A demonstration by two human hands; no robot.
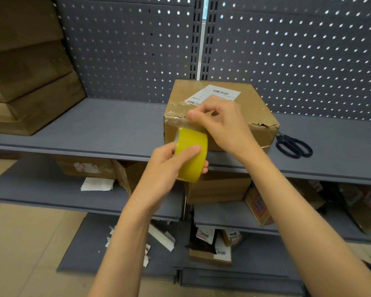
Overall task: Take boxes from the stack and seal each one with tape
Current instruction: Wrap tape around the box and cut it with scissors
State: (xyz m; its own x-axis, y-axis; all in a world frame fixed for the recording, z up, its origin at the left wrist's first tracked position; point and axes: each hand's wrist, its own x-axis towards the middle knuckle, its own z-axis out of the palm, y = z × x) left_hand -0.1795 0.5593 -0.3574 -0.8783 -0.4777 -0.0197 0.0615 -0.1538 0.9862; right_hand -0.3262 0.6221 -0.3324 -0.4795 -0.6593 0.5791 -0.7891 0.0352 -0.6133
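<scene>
Cardboard box [253, 108] on shelf [116, 129]; yellow tape roll [191, 155] gripped by left hand [165, 166]; tape end pinched by right hand [219, 123]; scissors [293, 145] right.

At nine o'clock we lose the stack of boxes [28, 67] past the left edge. The right hand [221, 123] covers part of the box's shipping label [220, 93], whose print is too small to read. At five o'clock, both forearms run off the bottom, and the lower-shelf packages [259, 206] sit half hidden.

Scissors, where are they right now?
The black-handled scissors lie on the grey shelf, on the right of the head view, just right of the cardboard box being taped.
</scene>
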